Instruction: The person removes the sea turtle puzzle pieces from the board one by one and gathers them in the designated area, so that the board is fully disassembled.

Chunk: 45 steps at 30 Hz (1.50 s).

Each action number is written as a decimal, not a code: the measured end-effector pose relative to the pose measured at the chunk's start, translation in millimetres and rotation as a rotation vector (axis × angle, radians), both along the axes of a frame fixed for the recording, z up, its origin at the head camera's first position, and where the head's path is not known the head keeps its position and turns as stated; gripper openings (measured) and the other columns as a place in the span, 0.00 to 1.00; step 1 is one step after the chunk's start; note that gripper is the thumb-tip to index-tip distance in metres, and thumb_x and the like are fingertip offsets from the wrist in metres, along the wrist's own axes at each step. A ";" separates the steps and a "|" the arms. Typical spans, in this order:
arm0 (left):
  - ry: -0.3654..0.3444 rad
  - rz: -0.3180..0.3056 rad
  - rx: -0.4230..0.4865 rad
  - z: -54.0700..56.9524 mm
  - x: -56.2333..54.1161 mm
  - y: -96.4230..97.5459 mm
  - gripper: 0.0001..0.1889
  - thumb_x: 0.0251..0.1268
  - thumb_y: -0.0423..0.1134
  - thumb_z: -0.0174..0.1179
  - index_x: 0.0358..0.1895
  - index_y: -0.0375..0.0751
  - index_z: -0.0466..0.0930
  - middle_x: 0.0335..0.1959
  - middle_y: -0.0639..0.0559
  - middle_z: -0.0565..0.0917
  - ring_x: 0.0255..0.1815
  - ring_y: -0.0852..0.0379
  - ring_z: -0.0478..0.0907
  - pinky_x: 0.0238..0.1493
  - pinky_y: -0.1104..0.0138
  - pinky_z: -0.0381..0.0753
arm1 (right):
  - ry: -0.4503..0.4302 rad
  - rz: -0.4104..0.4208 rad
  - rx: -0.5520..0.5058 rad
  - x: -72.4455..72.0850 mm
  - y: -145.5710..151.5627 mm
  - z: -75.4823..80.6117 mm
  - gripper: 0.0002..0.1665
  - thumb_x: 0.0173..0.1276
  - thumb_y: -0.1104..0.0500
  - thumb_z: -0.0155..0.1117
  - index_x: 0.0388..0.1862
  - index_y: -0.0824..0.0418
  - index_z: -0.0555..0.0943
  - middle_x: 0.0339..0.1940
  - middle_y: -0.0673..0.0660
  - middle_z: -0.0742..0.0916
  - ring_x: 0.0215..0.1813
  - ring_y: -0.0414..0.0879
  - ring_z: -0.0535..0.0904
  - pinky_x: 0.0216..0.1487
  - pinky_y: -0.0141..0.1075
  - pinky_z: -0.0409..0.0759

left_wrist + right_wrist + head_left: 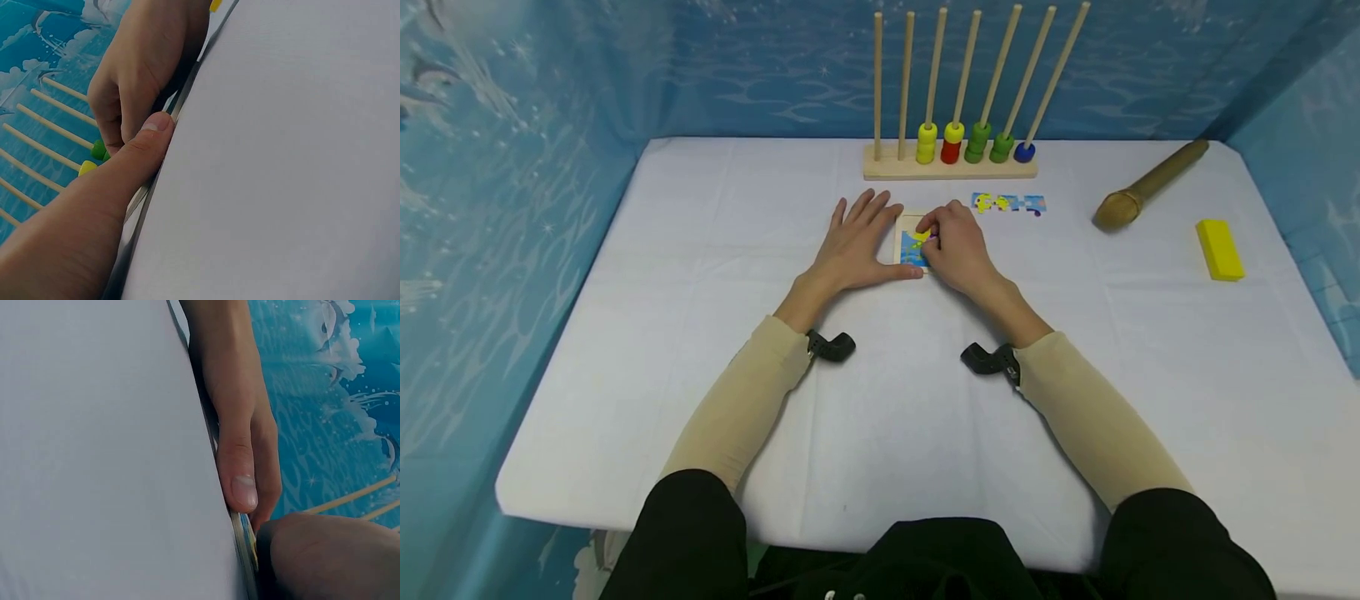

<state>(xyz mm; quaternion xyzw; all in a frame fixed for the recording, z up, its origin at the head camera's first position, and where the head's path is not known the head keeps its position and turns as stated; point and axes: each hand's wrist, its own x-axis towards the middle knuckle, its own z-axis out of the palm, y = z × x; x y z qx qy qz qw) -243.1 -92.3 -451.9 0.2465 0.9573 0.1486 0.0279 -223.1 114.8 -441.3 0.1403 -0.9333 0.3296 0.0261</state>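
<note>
A small wooden-framed picture puzzle (pixel 912 220), its picture blue with some yellow, lies flat on the white table. My left hand (pixel 859 243) spreads around its left side, index fingertip near the far corner and straight thumb along the near edge. The right hand (pixel 961 248) bends over the puzzle's right half, thumb and index finger pinching a small puzzle piece that shows a bit of purple; most of it is hidden by the fingers. In the right wrist view, the left thumb (pixel 242 487) presses at the board's edge. Several loose puzzle pieces (pixel 1009 203) lie in a row beyond the right hand.
A wooden bead rack (pixel 951 170) with upright pegs and coloured beads stands at the far edge. Toward the right lie a brown wooden stick with a wide rounded end (pixel 1138 196) and a yellow block (pixel 1221 250). Blue patterned curtains (pixel 760 75) surround the table (pixel 662 333).
</note>
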 end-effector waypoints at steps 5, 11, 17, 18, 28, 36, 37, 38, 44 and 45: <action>0.000 -0.002 -0.001 1.2 0.2 0.5 0.60 0.54 0.83 0.60 0.86 0.55 0.55 0.89 0.50 0.49 0.90 0.49 0.36 0.86 0.43 0.29 | -0.009 -0.006 0.035 0.0 -1.5 1.4 0.14 0.72 0.68 0.57 0.53 0.71 0.82 0.46 0.64 0.76 0.51 0.57 0.70 0.54 0.46 0.71; -0.005 0.005 0.003 1.7 1.2 0.1 0.60 0.54 0.83 0.60 0.85 0.55 0.55 0.89 0.51 0.49 0.90 0.50 0.35 0.86 0.43 0.29 | 0.026 0.013 -0.035 -1.4 0.6 -2.0 0.13 0.70 0.70 0.57 0.52 0.70 0.80 0.47 0.64 0.77 0.52 0.56 0.70 0.55 0.45 0.71; -0.007 0.001 0.000 1.5 1.3 0.2 0.60 0.55 0.82 0.61 0.86 0.55 0.54 0.89 0.51 0.49 0.90 0.50 0.35 0.86 0.44 0.29 | 0.047 -0.013 -0.214 1.0 4.0 -4.3 0.10 0.70 0.70 0.60 0.48 0.65 0.81 0.43 0.62 0.81 0.47 0.54 0.73 0.52 0.41 0.69; -0.007 0.001 0.000 1.7 1.4 0.4 0.60 0.55 0.82 0.61 0.86 0.55 0.54 0.89 0.51 0.49 0.90 0.50 0.35 0.86 0.44 0.29 | 0.046 -0.019 -0.234 1.4 4.4 -4.5 0.09 0.70 0.69 0.61 0.48 0.65 0.81 0.42 0.61 0.82 0.47 0.54 0.73 0.52 0.41 0.69; -0.012 0.003 -0.008 2.5 1.2 1.3 0.60 0.55 0.82 0.60 0.86 0.54 0.53 0.89 0.50 0.48 0.90 0.49 0.35 0.86 0.43 0.28 | 0.041 0.041 -0.291 0.2 8.4 -6.3 0.15 0.68 0.61 0.76 0.51 0.63 0.84 0.45 0.59 0.88 0.46 0.47 0.82 0.52 0.37 0.79; -0.015 0.002 -0.005 2.3 2.1 0.4 0.59 0.56 0.82 0.60 0.86 0.54 0.54 0.89 0.50 0.49 0.90 0.49 0.35 0.86 0.44 0.28 | 0.135 0.128 -0.155 0.9 10.2 -5.7 0.12 0.72 0.61 0.74 0.51 0.62 0.86 0.42 0.60 0.90 0.40 0.51 0.83 0.45 0.40 0.79; -0.017 0.001 -0.006 2.0 2.0 0.4 0.59 0.56 0.82 0.60 0.86 0.54 0.54 0.89 0.50 0.49 0.90 0.49 0.35 0.86 0.44 0.28 | 0.152 0.141 -0.134 1.4 10.1 -4.8 0.12 0.72 0.61 0.74 0.51 0.62 0.86 0.42 0.61 0.90 0.39 0.52 0.82 0.44 0.41 0.78; -0.019 0.002 -0.007 1.8 1.9 0.4 0.59 0.56 0.82 0.60 0.86 0.54 0.54 0.89 0.50 0.49 0.90 0.49 0.35 0.86 0.44 0.28 | 0.167 0.154 -0.117 2.0 9.8 -3.8 0.12 0.72 0.61 0.73 0.51 0.63 0.85 0.41 0.61 0.90 0.38 0.52 0.82 0.44 0.41 0.78; -0.015 0.002 -0.005 1.4 0.9 0.2 0.60 0.55 0.82 0.59 0.86 0.54 0.53 0.89 0.50 0.48 0.90 0.49 0.35 0.86 0.44 0.27 | 0.208 0.186 -0.072 4.5 7.3 1.9 0.10 0.75 0.62 0.70 0.51 0.64 0.84 0.40 0.62 0.90 0.39 0.53 0.81 0.45 0.44 0.78; -0.013 0.002 -0.004 1.4 0.6 0.1 0.59 0.55 0.82 0.60 0.86 0.54 0.53 0.89 0.50 0.48 0.90 0.49 0.35 0.86 0.44 0.27 | 0.209 0.186 -0.068 4.5 6.9 2.6 0.10 0.75 0.62 0.70 0.51 0.64 0.84 0.41 0.62 0.90 0.39 0.53 0.81 0.45 0.44 0.78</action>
